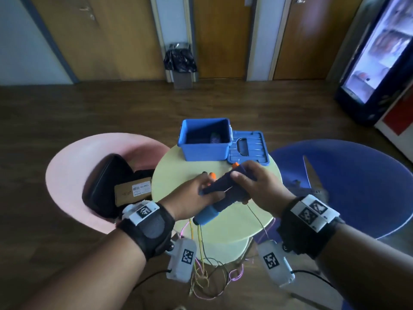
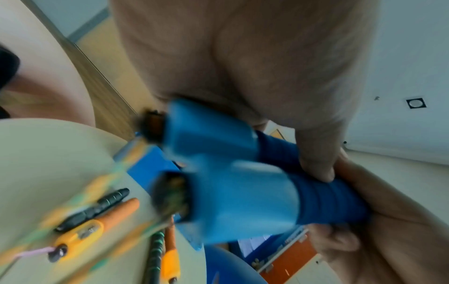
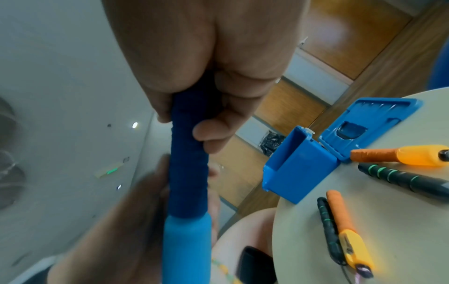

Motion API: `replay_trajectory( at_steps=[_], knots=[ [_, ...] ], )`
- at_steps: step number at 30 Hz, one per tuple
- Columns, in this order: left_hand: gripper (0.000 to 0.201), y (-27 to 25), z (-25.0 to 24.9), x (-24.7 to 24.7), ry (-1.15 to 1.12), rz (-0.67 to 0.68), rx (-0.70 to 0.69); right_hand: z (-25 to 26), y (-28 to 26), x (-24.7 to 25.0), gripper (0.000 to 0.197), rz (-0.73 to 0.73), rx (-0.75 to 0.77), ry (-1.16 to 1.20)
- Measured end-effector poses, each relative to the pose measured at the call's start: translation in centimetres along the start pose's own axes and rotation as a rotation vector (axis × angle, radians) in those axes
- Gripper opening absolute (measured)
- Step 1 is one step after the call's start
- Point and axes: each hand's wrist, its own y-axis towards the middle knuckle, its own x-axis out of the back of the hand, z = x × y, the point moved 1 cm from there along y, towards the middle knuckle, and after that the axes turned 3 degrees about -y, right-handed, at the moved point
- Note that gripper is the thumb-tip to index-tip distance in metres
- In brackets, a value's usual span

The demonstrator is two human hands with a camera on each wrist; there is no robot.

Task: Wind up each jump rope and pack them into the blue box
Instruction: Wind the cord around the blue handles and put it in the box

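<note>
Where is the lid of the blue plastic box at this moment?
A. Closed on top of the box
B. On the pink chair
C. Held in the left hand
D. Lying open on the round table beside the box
D: the blue lid lies flat on the round pale table, against the right side of the open blue plastic box.

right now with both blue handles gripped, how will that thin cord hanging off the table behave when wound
Probably floppy: the thin yellow-green cord droops from the blue foam-wrapped handles into tangled loops below the table edge. Likely light, so it may spring loose. It could snag the pink cord tangled with it.
</note>
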Motion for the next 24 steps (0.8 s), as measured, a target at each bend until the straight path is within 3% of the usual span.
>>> replay_trajectory(
  at_steps=[2, 6, 11, 13, 16, 24],
  knots=[
    [0.046, -0.1, 1.2, 1.1, -0.054, -0.108, 0.014, 0.1, 0.1, 0.5, 0.022, -0.085, -0.049, 0.125],
    [0.014, -0.7, 2.6, 2.5, -0.385, -0.234, -0.012, 0.2, 0.2, -0.2, 0.027, -0.167, -0.123, 0.347],
    [0.034, -0.6, 2.3, 4.3, -0.653, -0.396, 0.053, 3.0, 0.7, -4.7, 0.022, -0.204, -0.177, 0.503],
    [0.040, -0.5, 2.5, 5.6, -0.664, -0.477, 0.086, 4.0, 1.2, -6.5, 0.023, -0.188, -0.193, 0.553],
    [0.033, -0.6, 3.0, 7.6, -0.573, -0.527, 0.082, 5.0, 2.0, -8.6, 0.026, -0.187, -0.212, 0.551],
    [0.028, -1.3, 3.0, 11.3, -0.408, -0.576, 0.008, 6.7, 3.2, -10.1, 0.029, -0.101, -0.256, 0.238]
  ],
)
